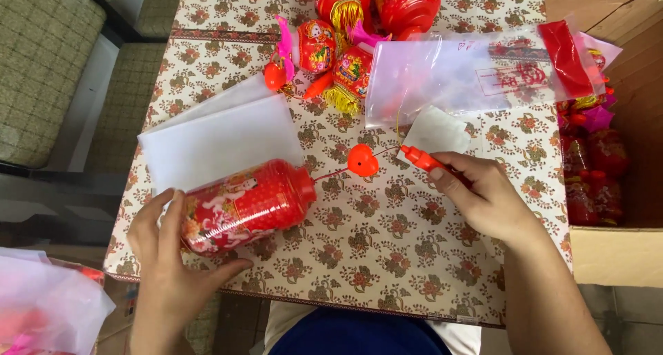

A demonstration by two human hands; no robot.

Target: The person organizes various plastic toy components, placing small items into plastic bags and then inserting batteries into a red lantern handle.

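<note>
The left hand (166,258) wraps around the bottom end of a red plastic lantern (245,206) lying on its side near the near edge of the table (387,272), thumb underneath and fingers over the top; the lantern's base is hidden in the palm. The right hand (487,199) is clenched on a red handle stick (421,159), most of which disappears inside the fist. A thin wire runs from the stick toward the lantern's cap, carrying a small red heart (362,160); the wire is hard to trace against the patterned cloth. Just behind the lantern lies a stack of white sheets (221,137). A clear plastic bag (469,72) with a red strip lies toward the far right corner, partly covering a small white card (435,130). More lanterns (345,44) crowd the far edge, cut off by the frame. A cardboard box (615,251) stands off the right edge, its contents dim.
</note>
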